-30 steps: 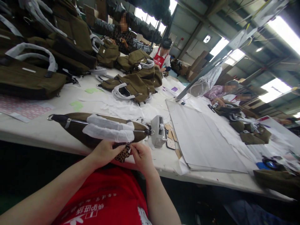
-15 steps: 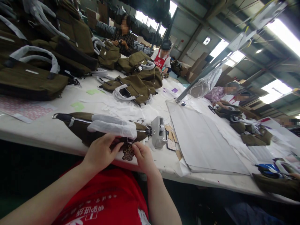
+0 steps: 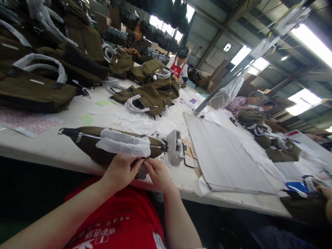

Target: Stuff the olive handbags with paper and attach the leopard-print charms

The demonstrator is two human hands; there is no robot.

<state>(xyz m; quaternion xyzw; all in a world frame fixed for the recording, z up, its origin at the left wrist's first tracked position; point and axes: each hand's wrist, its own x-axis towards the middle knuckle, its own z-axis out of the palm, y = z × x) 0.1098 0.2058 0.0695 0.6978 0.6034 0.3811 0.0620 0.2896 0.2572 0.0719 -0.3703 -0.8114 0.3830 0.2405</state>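
An olive bag (image 3: 89,147) with a silver zip and white-wrapped handles (image 3: 123,142) lies at the table's front edge. Against its near side, my left hand (image 3: 120,171) is closed, thumb and finger pinched at the top of a leopard-patterned charm (image 3: 141,172). My right hand (image 3: 157,173) pinches at the same spot from the right, its fingertips meeting those of my left hand. The charm hangs below the fingertips, partly covered by them. Whatever small fastening lies between the fingers is hidden.
A tape dispenser (image 3: 176,148) and a phone (image 3: 189,159) lie right of the bag. Beyond is a large white board (image 3: 225,152) beside a slanted metal post (image 3: 220,84). Olive bags (image 3: 33,91) pile up at the left and back. Several people are around the tables.
My hands have drawn closer together over the charm's top, covering more of it. The handles have shifted slightly. At the far right, another person's hand has moved further into view over a dark bag.
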